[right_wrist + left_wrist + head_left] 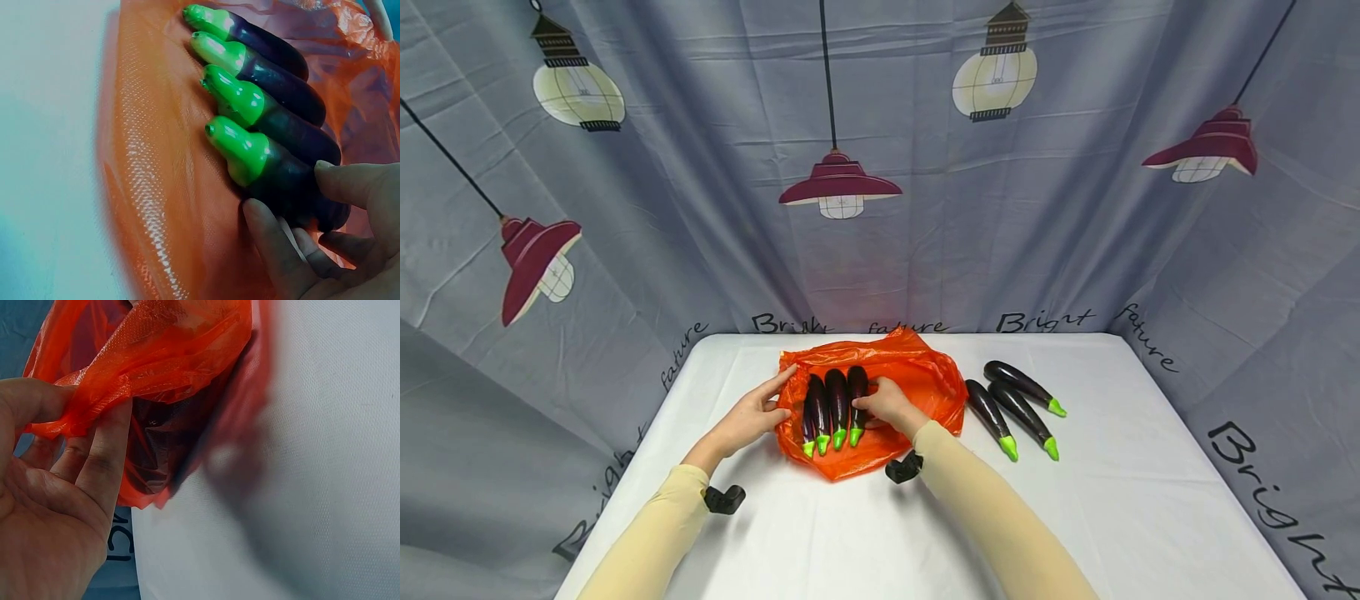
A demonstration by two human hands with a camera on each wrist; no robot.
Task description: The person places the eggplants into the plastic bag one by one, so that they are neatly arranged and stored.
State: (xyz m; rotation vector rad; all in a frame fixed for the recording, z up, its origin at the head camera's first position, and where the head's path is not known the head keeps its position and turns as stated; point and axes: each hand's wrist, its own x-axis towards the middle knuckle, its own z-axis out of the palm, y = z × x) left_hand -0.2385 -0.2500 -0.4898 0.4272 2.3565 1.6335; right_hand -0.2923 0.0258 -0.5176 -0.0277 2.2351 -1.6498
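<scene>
An orange plastic bag (925, 379) lies spread on the table with several dark purple, green-stemmed eggplants side by side on it. My left hand (747, 423) is at the bag's left side; in the left wrist view, thumb and fingers pinch a fold of its edge. My right hand (891, 403) holds the rightmost eggplant (284, 178) of the row, thumb on top and fingers along its side. The neighbouring eggplant (300, 134) lies close against it, its green stem pointing the same way, toward the near edge of the bag.
Three more eggplants (1017, 408) lie on the white table (1120, 500) to the right of the bag, stems toward the front right. A grey curtain (910, 250) printed with lamps and lettering hangs around the back and sides.
</scene>
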